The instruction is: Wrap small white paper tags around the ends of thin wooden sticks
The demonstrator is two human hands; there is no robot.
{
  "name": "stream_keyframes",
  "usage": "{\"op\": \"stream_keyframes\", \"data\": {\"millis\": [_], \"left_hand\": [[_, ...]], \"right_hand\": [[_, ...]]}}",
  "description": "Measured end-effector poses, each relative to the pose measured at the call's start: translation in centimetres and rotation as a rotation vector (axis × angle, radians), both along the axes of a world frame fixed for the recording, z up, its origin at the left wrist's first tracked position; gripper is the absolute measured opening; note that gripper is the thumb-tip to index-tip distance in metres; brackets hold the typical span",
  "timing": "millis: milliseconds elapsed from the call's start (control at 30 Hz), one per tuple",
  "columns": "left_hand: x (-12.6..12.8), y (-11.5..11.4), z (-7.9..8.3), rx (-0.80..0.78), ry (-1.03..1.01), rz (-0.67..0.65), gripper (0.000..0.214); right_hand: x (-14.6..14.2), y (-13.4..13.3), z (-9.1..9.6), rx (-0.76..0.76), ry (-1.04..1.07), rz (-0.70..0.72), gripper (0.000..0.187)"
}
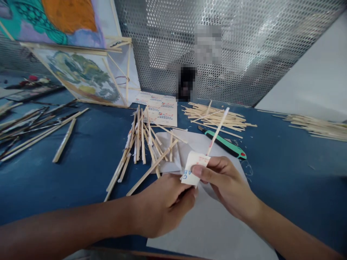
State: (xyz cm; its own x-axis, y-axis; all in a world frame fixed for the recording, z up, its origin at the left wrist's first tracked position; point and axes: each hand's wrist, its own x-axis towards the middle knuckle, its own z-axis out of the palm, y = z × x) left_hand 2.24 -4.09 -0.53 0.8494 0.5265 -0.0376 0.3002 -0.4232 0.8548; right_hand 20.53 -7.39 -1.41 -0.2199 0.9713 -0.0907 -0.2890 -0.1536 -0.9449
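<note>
A thin wooden stick point(218, 130) slants up to the right out of a folded piece of sandpaper point(191, 177), whose printed paper back faces out. My right hand point(225, 180) pinches the sandpaper around the stick, thumb on the near side. My left hand point(168, 204) is closed just below, gripping the stick's lower end, which the fingers hide. Beneath both hands lies a large sheet of white paper point(206, 224). Left of the hands, a loose pile of wooden sticks point(142, 139) rests partly on the sheet, some with whitish, frayed patches.
Green-handled pliers point(226, 144) lie beyond my right hand, near another stick pile point(217, 117). A printed sandpaper sheet point(162, 108) lies at the back. More sticks point(317, 124) are far right, dark and pale ones point(29, 124) left. Painted panels point(84, 74) stand before a perforated metal screen point(162, 43).
</note>
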Motion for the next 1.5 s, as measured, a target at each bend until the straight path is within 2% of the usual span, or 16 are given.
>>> {"op": "stream_keyframes", "data": {"millis": [67,167,233,400,467,600,633,767,900,1000,1100,1200,1300,1333,1433,1500], "left_hand": [[0.0,0.0,0.1,-0.034,0.043,-0.012,0.028],[0.0,0.2,0.4,-0.143,0.088,0.001,0.034],[0.0,0.2,0.5,-0.199,0.090,0.027,0.036],[0.0,0.1,0.6,-0.248,0.024,0.069,0.039],[0.1,0.1,0.5,-0.268,0.052,0.062,0.041],[0.2,0.0,0.3,-0.363,0.069,0.092,0.041],[0.2,0.0,0.2,-0.390,0.063,0.102,0.042],[0.1,-0.1,0.2,-0.414,0.064,0.134,0.043],[0.1,-0.1,0.5,-0.351,0.099,0.150,0.043],[0.2,0.0,0.5,-0.306,0.097,0.144,0.043],[0.0,-0.1,0.2,-0.297,0.093,0.144,0.044],[-0.2,-0.3,-0.2,-0.323,0.088,0.158,0.045],[-0.4,-0.4,-0.3,-0.343,0.077,0.164,0.044],[-0.5,-0.4,-0.3,-0.349,0.076,0.156,0.044],[-0.4,-0.6,-0.2,-0.386,0.050,0.163,0.043],[-0.4,-0.7,-0.3,-0.451,0.037,0.181,0.044]], "right_hand": [[0.4,0.2,0.1,-0.019,-0.009,-0.039,0.018],[1.6,0.7,0.6,0.002,-0.026,-0.274,0.025],[2.2,0.8,1.1,0.047,-0.031,-0.355,0.029],[2.1,0.2,1.5,0.074,-0.031,-0.222,0.033],[2.3,0.3,1.7,0.091,-0.037,-0.232,0.033],[3.3,1.3,1.9,0.194,0.052,-0.512,0.020],[3.5,1.5,1.8,0.205,0.053,-0.546,0.018],[3.4,2.1,1.4,0.093,-0.021,-0.414,0.020],[3.7,2.6,1.5,0.140,0.076,-0.561,0.016],[3.8,2.6,1.3,0.099,-0.003,-0.448,0.021],[3.7,2.7,1.0,0.145,0.019,-0.496,0.026],[4.3,3.1,1.0,0.107,0.026,-0.435,0.021],[5.5,3.6,1.5,0.177,0.091,-0.567,0.016],[5.8,3.7,1.7,0.191,0.096,-0.572,0.017],[6.0,3.5,1.9,0.199,0.083,-0.511,0.019],[5.2,3.0,1.7,0.198,0.085,-0.498,0.021]]}}
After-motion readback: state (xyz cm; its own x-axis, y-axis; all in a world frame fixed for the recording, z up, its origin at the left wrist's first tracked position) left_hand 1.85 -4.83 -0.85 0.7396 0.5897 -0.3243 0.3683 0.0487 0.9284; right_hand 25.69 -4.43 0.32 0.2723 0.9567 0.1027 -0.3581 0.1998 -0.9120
